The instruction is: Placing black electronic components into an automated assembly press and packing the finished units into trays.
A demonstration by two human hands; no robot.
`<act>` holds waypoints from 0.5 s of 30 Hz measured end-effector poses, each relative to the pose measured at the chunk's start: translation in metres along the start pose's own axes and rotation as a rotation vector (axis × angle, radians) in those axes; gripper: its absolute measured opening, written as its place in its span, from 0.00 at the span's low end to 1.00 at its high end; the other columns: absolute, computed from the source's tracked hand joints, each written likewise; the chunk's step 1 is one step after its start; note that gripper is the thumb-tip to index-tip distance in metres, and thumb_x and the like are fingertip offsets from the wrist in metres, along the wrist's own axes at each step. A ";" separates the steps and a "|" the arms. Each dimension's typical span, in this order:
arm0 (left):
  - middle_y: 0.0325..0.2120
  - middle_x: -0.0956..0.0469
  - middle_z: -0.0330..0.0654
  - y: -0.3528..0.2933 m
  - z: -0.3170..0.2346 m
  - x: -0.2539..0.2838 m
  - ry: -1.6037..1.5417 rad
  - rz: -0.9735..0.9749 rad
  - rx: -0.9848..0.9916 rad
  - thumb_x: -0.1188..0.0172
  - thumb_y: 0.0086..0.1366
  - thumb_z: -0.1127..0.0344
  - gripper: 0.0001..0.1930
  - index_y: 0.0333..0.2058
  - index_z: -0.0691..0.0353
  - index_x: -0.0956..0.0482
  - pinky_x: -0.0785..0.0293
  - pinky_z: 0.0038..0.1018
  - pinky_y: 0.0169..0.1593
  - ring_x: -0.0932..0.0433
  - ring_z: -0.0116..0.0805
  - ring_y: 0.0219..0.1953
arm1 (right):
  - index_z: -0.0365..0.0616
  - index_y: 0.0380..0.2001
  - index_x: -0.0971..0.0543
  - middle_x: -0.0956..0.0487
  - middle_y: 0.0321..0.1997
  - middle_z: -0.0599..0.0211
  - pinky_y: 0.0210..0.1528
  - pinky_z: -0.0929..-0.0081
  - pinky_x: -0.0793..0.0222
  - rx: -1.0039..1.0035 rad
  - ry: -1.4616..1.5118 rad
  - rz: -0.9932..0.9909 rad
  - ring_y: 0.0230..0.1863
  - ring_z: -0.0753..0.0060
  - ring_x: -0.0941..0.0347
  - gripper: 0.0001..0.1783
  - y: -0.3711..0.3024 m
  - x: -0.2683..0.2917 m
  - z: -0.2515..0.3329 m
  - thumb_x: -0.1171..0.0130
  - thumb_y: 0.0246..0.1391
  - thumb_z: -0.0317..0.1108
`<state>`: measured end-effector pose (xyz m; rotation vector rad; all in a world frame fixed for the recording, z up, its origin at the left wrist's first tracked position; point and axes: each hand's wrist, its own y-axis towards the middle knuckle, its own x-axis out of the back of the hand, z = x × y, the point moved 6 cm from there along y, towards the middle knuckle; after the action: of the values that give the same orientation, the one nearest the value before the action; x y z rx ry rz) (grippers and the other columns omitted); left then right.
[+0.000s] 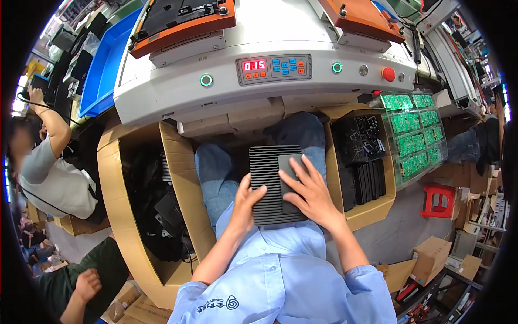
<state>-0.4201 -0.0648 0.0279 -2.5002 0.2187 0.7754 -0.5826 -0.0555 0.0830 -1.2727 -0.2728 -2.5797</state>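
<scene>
Above my lap is a black ribbed metal housing (266,209), its fins running crosswise and a smooth dark rectangular panel (285,164) on its right part. My left hand (246,201) grips the left edge, thumb over the fins and the other fingers partly hidden. Across the smooth panel lies my right hand (310,193), fingers stretched out and spread, touching its surface. The underside of the housing is hidden from view.
Ahead stands a white machine (178,83) with a control panel and orange fixtures (186,29). Cardboard boxes of black parts flank my legs: a left box (186,189) and a right box (372,213). Green circuit boards (413,143) sit in trays. A red stool (437,201) and people are nearby.
</scene>
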 end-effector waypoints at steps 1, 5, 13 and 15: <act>0.47 0.27 0.42 0.004 -0.005 0.007 0.008 0.003 0.018 0.44 0.62 0.70 0.24 0.56 0.64 0.36 0.32 0.25 0.54 0.27 0.29 0.50 | 0.54 0.61 0.32 0.41 0.69 0.60 0.67 0.53 0.53 0.064 -0.051 0.068 0.71 0.48 0.53 0.34 0.000 0.003 0.005 0.40 0.50 0.49; 0.44 0.24 0.42 0.013 -0.015 0.012 0.040 0.064 0.061 0.43 0.59 0.68 0.23 0.53 0.66 0.32 0.30 0.24 0.51 0.25 0.29 0.45 | 0.46 0.63 0.36 0.41 0.68 0.58 0.69 0.50 0.56 0.255 -0.217 0.284 0.70 0.47 0.53 0.48 0.004 0.024 0.027 0.41 0.43 0.63; 0.38 0.21 0.39 0.010 -0.005 0.027 -0.064 0.133 0.228 0.40 0.59 0.66 0.16 0.47 0.62 0.26 0.25 0.24 0.44 0.22 0.27 0.38 | 0.39 0.62 0.39 0.40 0.66 0.54 0.67 0.57 0.46 0.445 -0.213 0.400 0.68 0.50 0.46 0.51 0.000 0.004 0.032 0.34 0.26 0.25; 0.37 0.21 0.39 0.010 0.000 0.028 -0.113 0.081 0.319 0.40 0.60 0.64 0.15 0.45 0.62 0.25 0.25 0.25 0.43 0.21 0.27 0.37 | 0.40 0.58 0.33 0.34 0.62 0.55 0.61 0.61 0.35 0.438 -0.120 0.356 0.63 0.52 0.38 0.47 -0.001 0.016 0.034 0.38 0.24 0.21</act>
<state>-0.3995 -0.0731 0.0078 -2.1525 0.3749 0.8400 -0.5671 -0.0471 0.1156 -1.1850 -0.5446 -2.0080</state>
